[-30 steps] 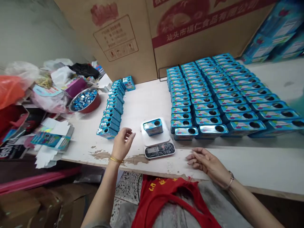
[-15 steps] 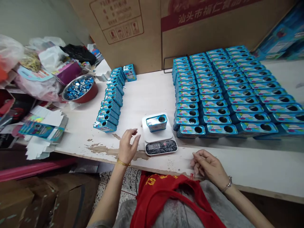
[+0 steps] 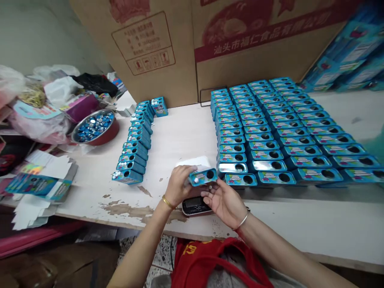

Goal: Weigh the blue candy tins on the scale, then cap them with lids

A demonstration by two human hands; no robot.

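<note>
A blue tin (image 3: 202, 177) with a round dark hole in its top is raised above the kitchen scale (image 3: 195, 204). My left hand (image 3: 180, 186) is closed around the tin's left end. Small white balls lie on its lid beside the hole. My right hand (image 3: 226, 202) is at the tin's right end, palm turned up and fingers curled. A small white ball (image 3: 210, 187) shows at its fingertips; whether more are in the palm is hidden. The tin and hands cover part of the scale's white plate (image 3: 195, 161).
At left stands a row of similar tins (image 3: 135, 149), several with white balls on top. A large block of tins (image 3: 270, 136) fills the right. A metal bowl (image 3: 105, 138) of blue-wrapped pieces, flattened cartons (image 3: 45, 180) and a big cardboard box (image 3: 156, 48) surround the table.
The tin has been lifted off the scale and is in my left hand. My right hand has moved left and up to it. White balls now show on its lid; the scale's number no longer shows.
</note>
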